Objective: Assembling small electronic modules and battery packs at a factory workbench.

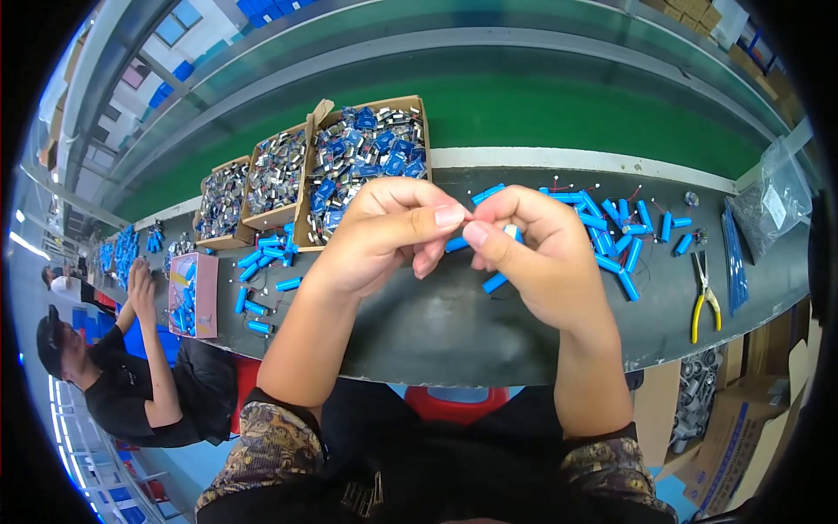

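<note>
Above the near middle of the bench, my left hand (388,229) and my right hand (546,253) meet at their fingertips. My left thumb and forefinger pinch a thin reddish strand that looks like a wire, right against the right hand's pinch. Within the curled right fingers shows the pale end of a blue cylindrical battery cell (518,234); most of it is hidden. Behind and beside the right hand lie several more blue cells (628,286) with short leads and small white plugs. Other loose cells (289,284) rest left of my left forearm.
Cardboard trays (426,131) of small wired parts and blue pieces stand at the back left. A pink box (206,297) holds cells near a co-worker (131,375). On the right are yellow-handled pliers (705,301), blue ties (735,262) and a clear bag (772,205).
</note>
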`<state>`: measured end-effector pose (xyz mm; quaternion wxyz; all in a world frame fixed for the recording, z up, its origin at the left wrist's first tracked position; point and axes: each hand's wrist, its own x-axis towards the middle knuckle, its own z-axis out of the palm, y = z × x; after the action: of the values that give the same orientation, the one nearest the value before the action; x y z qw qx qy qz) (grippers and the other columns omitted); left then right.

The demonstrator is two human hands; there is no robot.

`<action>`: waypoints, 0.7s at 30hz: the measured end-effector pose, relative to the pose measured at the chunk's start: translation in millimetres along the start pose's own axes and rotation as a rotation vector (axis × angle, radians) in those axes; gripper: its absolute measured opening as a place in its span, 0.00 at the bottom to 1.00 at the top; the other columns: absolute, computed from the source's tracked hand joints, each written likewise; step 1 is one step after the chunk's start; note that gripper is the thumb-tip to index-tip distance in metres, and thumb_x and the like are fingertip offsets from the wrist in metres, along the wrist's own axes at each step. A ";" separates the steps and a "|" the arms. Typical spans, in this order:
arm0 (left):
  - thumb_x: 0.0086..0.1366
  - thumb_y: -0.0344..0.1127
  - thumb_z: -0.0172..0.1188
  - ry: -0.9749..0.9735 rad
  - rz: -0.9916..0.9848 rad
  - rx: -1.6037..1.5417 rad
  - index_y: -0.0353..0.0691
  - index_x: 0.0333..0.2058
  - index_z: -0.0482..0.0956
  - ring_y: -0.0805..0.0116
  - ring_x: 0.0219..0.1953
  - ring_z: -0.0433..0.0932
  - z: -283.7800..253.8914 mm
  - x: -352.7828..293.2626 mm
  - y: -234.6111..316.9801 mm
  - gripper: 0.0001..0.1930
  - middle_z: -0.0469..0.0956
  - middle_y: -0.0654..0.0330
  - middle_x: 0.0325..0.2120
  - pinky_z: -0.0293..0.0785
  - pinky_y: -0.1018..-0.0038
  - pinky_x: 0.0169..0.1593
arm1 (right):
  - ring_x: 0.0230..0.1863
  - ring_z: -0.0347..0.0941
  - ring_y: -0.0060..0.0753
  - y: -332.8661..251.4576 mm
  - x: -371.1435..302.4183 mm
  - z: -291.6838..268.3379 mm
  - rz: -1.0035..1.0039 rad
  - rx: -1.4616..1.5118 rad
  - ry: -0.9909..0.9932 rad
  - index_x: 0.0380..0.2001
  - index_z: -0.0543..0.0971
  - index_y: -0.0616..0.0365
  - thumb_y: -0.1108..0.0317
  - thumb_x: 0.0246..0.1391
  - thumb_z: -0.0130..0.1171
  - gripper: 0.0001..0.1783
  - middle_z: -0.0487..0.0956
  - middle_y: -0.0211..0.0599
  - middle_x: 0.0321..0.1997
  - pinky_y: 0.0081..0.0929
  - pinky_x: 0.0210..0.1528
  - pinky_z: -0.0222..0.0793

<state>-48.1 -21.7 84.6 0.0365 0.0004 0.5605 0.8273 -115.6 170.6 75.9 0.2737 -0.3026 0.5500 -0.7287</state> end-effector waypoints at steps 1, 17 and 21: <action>0.67 0.34 0.61 -0.003 0.002 -0.003 0.32 0.33 0.81 0.74 0.16 0.70 0.6 1.0 -0.4 0.09 0.76 0.60 0.20 0.66 0.78 0.20 | 0.29 0.74 0.17 -1.1 0.7 -1.2 -0.009 -0.053 0.045 0.38 0.78 0.62 0.71 0.60 0.62 0.07 0.79 0.29 0.31 0.15 0.31 0.68; 0.62 0.26 0.66 0.259 0.560 0.566 0.32 0.35 0.83 0.75 0.26 0.76 14.0 4.6 -22.6 0.04 0.81 0.59 0.26 0.69 0.79 0.29 | 0.29 0.71 0.12 5.2 0.5 10.2 -0.229 -0.336 0.328 0.37 0.78 0.64 0.79 0.54 0.65 0.08 0.79 0.27 0.27 0.13 0.33 0.65; 0.63 0.26 0.64 0.244 0.623 0.657 0.32 0.34 0.82 0.70 0.27 0.77 14.7 5.7 -26.2 0.03 0.81 0.57 0.26 0.71 0.76 0.31 | 0.29 0.70 0.12 8.1 -0.4 5.8 -0.274 -0.331 0.278 0.36 0.77 0.63 0.81 0.53 0.64 0.08 0.78 0.25 0.27 0.13 0.33 0.65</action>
<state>-51.6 1.9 65.5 -0.2821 0.0828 0.7660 0.5717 -110.5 165.2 69.2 0.0408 -0.3121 0.6481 -0.6935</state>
